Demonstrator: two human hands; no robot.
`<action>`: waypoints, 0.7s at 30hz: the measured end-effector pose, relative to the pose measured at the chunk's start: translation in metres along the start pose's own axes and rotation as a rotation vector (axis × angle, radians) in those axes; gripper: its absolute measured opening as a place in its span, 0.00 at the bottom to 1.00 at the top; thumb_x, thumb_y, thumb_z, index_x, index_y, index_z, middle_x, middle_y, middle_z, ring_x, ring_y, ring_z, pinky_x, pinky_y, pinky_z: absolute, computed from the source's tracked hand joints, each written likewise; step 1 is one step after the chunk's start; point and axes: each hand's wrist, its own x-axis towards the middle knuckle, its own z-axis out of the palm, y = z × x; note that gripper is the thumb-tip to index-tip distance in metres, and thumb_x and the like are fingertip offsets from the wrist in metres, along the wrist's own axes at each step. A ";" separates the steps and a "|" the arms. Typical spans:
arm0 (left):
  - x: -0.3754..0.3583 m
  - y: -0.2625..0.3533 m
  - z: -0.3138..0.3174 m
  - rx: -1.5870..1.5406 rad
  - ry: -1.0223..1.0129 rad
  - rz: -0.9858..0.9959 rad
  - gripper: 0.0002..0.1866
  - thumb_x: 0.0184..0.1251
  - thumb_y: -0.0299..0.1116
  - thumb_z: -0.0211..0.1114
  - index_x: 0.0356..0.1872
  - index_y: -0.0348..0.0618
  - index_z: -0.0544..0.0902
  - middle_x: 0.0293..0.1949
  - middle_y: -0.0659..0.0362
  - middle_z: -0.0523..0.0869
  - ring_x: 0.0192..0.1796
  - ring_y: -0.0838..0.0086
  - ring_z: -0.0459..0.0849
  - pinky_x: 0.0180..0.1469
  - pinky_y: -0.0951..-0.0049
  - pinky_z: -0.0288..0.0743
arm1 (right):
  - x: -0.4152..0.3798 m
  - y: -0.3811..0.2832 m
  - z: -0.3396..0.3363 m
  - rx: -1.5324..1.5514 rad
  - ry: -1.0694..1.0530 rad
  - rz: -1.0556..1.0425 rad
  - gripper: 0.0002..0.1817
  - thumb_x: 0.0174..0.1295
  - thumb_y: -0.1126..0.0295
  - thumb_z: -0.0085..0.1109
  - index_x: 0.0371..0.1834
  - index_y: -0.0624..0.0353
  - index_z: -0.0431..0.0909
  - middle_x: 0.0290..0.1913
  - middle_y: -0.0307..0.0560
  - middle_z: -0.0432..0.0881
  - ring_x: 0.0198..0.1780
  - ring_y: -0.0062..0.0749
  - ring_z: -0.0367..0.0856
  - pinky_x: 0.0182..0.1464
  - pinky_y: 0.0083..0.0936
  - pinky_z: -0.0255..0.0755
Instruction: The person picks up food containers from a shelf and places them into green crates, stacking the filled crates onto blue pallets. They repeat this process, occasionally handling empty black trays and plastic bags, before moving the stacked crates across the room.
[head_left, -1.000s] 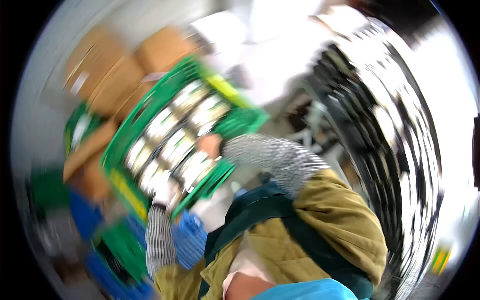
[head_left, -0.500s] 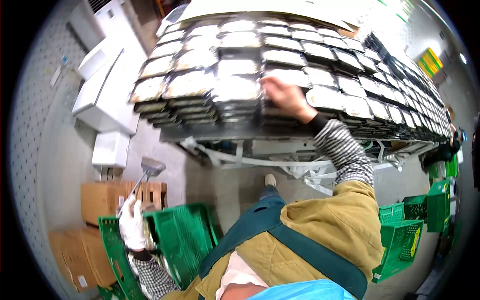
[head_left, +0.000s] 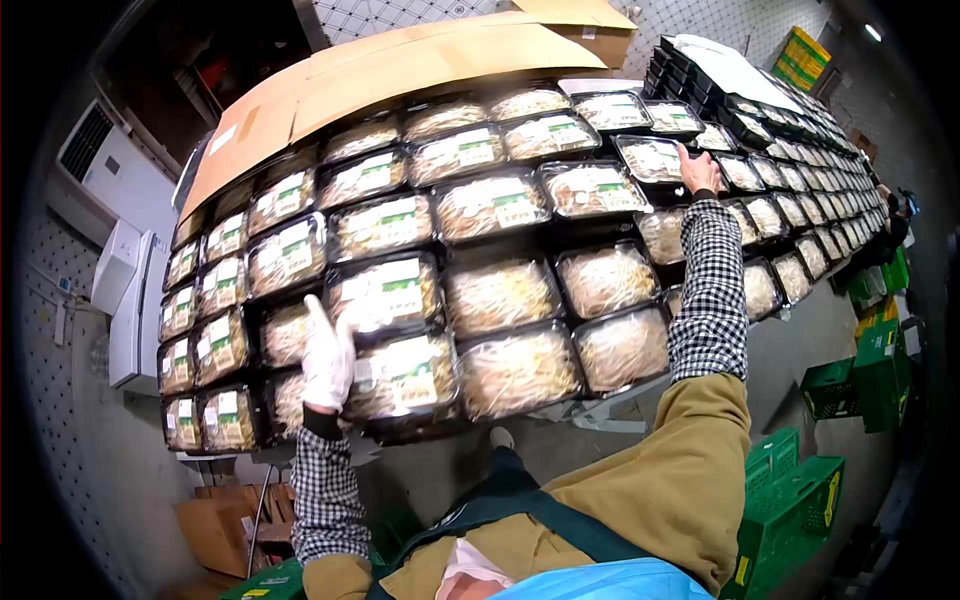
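Note:
Rows of black trays of bean sprouts under clear film, many with white and green labels, are stacked across the table. My left hand (head_left: 328, 365), in a white glove, lies at the left edge of a labelled bean sprout pack (head_left: 408, 375) in the near rows. Its fingers are stretched out, with the thumb apart. My right hand (head_left: 700, 174), bare, reaches to the far right, its fingers closed on the right edge of another bean sprout pack (head_left: 648, 160). That pack sits slightly tilted among its neighbours; the fingertips are partly hidden.
Brown cardboard (head_left: 400, 62) lies behind the packs. Green crates (head_left: 790, 500) stand on the floor at right, and cardboard boxes (head_left: 215, 530) at lower left. A white cabinet (head_left: 140, 310) is at left. Another person (head_left: 900, 205) is partly visible at far right.
My left hand has risen from beside the green crate at lower left to the near packs. My right hand has moved to a farther pack on the right. The camera view has shifted.

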 end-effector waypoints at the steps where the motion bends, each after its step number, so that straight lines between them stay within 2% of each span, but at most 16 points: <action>1: 0.002 0.000 0.004 -0.086 0.066 -0.019 0.32 0.72 0.40 0.48 0.66 0.24 0.54 0.57 0.33 0.71 0.57 0.48 0.74 0.57 0.63 0.68 | 0.017 -0.001 0.010 0.070 -0.074 -0.020 0.48 0.55 0.31 0.45 0.62 0.69 0.64 0.60 0.68 0.68 0.64 0.56 0.65 0.64 0.43 0.59; 2: 0.004 0.002 0.005 -0.098 0.067 -0.039 0.30 0.72 0.39 0.48 0.65 0.24 0.56 0.57 0.34 0.72 0.58 0.48 0.73 0.59 0.63 0.66 | 0.037 -0.001 0.027 0.143 -0.140 -0.078 0.48 0.56 0.31 0.42 0.64 0.67 0.63 0.59 0.65 0.71 0.62 0.56 0.68 0.64 0.44 0.60; 3: 0.002 0.003 0.000 -0.109 0.069 -0.062 0.29 0.72 0.39 0.47 0.65 0.24 0.57 0.56 0.34 0.72 0.59 0.47 0.71 0.61 0.63 0.64 | 0.039 -0.010 0.030 0.089 -0.139 -0.130 0.45 0.56 0.31 0.40 0.63 0.60 0.67 0.56 0.61 0.74 0.59 0.53 0.71 0.61 0.45 0.63; 5: 0.000 0.006 -0.004 -0.135 0.068 -0.067 0.26 0.73 0.37 0.46 0.64 0.26 0.61 0.57 0.35 0.72 0.59 0.49 0.72 0.61 0.64 0.64 | 0.044 -0.028 0.025 -0.006 -0.161 -0.141 0.42 0.56 0.30 0.38 0.60 0.54 0.72 0.56 0.58 0.75 0.59 0.52 0.72 0.58 0.46 0.65; 6: -0.001 0.006 -0.004 -0.130 0.077 -0.076 0.24 0.73 0.36 0.46 0.63 0.28 0.62 0.58 0.37 0.72 0.60 0.50 0.71 0.61 0.65 0.64 | 0.045 -0.038 0.023 -0.007 -0.167 -0.138 0.40 0.55 0.30 0.40 0.55 0.52 0.77 0.54 0.59 0.76 0.58 0.51 0.73 0.56 0.45 0.67; 7: -0.002 0.004 0.000 -0.174 0.109 -0.082 0.22 0.73 0.34 0.46 0.62 0.29 0.64 0.57 0.39 0.73 0.59 0.53 0.72 0.60 0.66 0.65 | 0.048 -0.045 0.028 -0.050 -0.136 -0.146 0.39 0.54 0.29 0.41 0.53 0.48 0.79 0.53 0.57 0.78 0.56 0.51 0.75 0.57 0.41 0.67; 9: -0.003 0.002 0.001 -0.274 0.118 -0.114 0.21 0.73 0.33 0.46 0.61 0.28 0.65 0.55 0.41 0.74 0.57 0.55 0.74 0.60 0.67 0.65 | 0.057 -0.053 0.041 -0.057 -0.189 -0.169 0.38 0.54 0.30 0.41 0.52 0.49 0.79 0.53 0.56 0.79 0.56 0.51 0.75 0.57 0.40 0.67; 10: -0.002 0.002 0.003 -0.242 0.205 -0.070 0.19 0.73 0.33 0.47 0.57 0.29 0.69 0.50 0.42 0.77 0.52 0.58 0.77 0.56 0.69 0.67 | 0.061 -0.054 0.043 -0.048 -0.220 -0.195 0.38 0.54 0.30 0.42 0.51 0.48 0.80 0.53 0.56 0.79 0.57 0.50 0.74 0.57 0.39 0.67; 13: 0.000 0.011 -0.010 -0.364 0.092 -0.273 0.17 0.73 0.34 0.48 0.54 0.30 0.70 0.45 0.44 0.80 0.47 0.58 0.78 0.52 0.68 0.69 | 0.075 -0.061 0.054 0.045 -0.216 -0.270 0.27 0.56 0.44 0.47 0.45 0.53 0.82 0.48 0.56 0.81 0.52 0.49 0.78 0.52 0.40 0.70; 14: 0.000 0.002 -0.003 -0.404 0.162 -0.233 0.15 0.73 0.36 0.51 0.47 0.31 0.73 0.38 0.50 0.81 0.40 0.65 0.79 0.45 0.70 0.70 | 0.083 -0.060 0.061 0.053 -0.229 -0.276 0.26 0.56 0.47 0.46 0.44 0.54 0.81 0.48 0.57 0.81 0.51 0.50 0.78 0.52 0.39 0.70; 15: -0.001 -0.001 -0.005 -0.447 0.128 -0.274 0.15 0.72 0.36 0.52 0.45 0.31 0.73 0.36 0.52 0.80 0.39 0.68 0.77 0.44 0.71 0.70 | 0.088 -0.057 0.064 0.056 -0.240 -0.277 0.24 0.55 0.50 0.46 0.44 0.55 0.81 0.47 0.57 0.81 0.51 0.50 0.78 0.51 0.39 0.70; 17: 0.001 -0.005 -0.008 -0.538 0.043 -0.338 0.15 0.72 0.37 0.53 0.41 0.31 0.74 0.32 0.56 0.79 0.36 0.73 0.75 0.42 0.72 0.70 | 0.094 -0.052 0.063 0.057 -0.327 -0.343 0.26 0.55 0.52 0.46 0.45 0.62 0.80 0.47 0.63 0.79 0.52 0.55 0.76 0.53 0.40 0.69; 18: 0.002 -0.009 -0.005 -0.597 0.065 -0.314 0.10 0.72 0.34 0.53 0.34 0.38 0.75 0.29 0.69 0.74 0.31 0.87 0.66 0.33 0.84 0.61 | 0.092 -0.050 0.060 0.018 -0.341 -0.373 0.27 0.55 0.52 0.46 0.45 0.64 0.79 0.47 0.64 0.79 0.52 0.56 0.76 0.54 0.40 0.69; 21: 0.000 -0.005 -0.005 -0.959 0.070 -0.335 0.08 0.70 0.32 0.57 0.33 0.37 0.75 0.28 0.66 0.76 0.31 0.85 0.69 0.36 0.82 0.66 | 0.092 -0.041 0.054 0.049 -0.285 -0.440 0.27 0.57 0.54 0.45 0.43 0.71 0.78 0.45 0.70 0.78 0.51 0.61 0.75 0.55 0.43 0.66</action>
